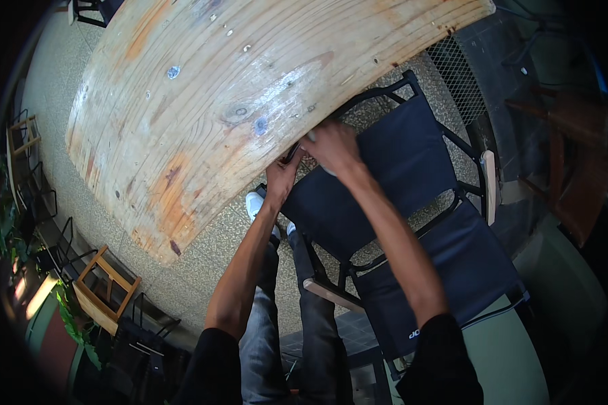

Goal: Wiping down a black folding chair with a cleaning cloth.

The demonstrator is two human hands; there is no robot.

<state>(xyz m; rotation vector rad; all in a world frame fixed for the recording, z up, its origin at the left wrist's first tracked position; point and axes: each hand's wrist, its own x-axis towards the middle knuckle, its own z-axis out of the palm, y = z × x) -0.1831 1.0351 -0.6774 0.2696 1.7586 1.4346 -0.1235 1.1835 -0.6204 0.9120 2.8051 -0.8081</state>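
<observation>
A folding chair with a black tubular frame and dark fabric seat (405, 157) stands against the edge of the wooden table (147, 116). My left hand (282, 177) grips the black frame tube at the seat's front, close under the table edge. Beside it, my right hand (334, 146) is bent over the same front bar. Pale bits of what looks like a cloth (311, 135) show at its fingers; most of it is hidden by the hand. Part of the front bar runs out of sight beneath the tabletop.
The chair has wooden armrests (489, 187) and a dark fabric backrest (441, 273). My legs and white shoes (255, 203) are left of it. A metal grating (456, 76) lies beyond. Wooden-framed furniture (106, 288) and plants (73, 324) line the left; a brown chair (572, 147) is right.
</observation>
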